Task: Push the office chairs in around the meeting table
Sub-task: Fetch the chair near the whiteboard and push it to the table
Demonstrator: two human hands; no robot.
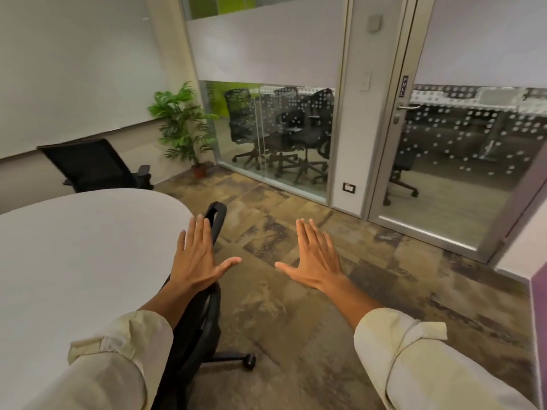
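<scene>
A white round meeting table (74, 261) fills the left of the head view. A black office chair (201, 329) stands tucked against its right edge, its backrest and one castor showing below my left arm. My left hand (196, 257) hovers flat with fingers spread above that chair's backrest, holding nothing; one armrest pokes out past the fingertips. My right hand (315, 260) is spread the same way over the carpet, apart from any chair. A second black mesh chair (91, 165) sits at the table's far side, near the wall.
A potted plant (185, 128) stands in the far corner. A glass partition (272, 119) with more chairs behind it and a glass door (461, 161) line the right. A purple wall corner (537, 294) juts in at the right edge. Patterned carpet (296, 306) lies between.
</scene>
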